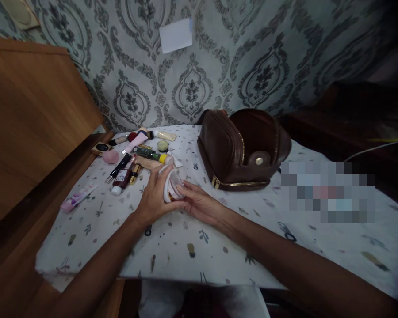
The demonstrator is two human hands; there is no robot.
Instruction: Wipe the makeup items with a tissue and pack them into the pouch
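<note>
A small round container (174,185), white with a clear part, is held between both hands above the table. My left hand (152,196) is closed around its white side. From the right, my right hand (200,204) grips the clear side, its thumb on the front; some of its fingers are hidden beneath. Just beyond the hands lie a green tube with a yellow cap (149,153), a gold-and-black tube (135,173) and a dark red bottle with a white cap (121,180).
A brown zipped bag (223,145) stands open at the back right. Brushes, a pink sponge (110,156), a small green jar (162,146) and several tubes lie at the back left. A pink-and-white tube (78,198) lies near the left edge, beside a wooden panel (36,106).
</note>
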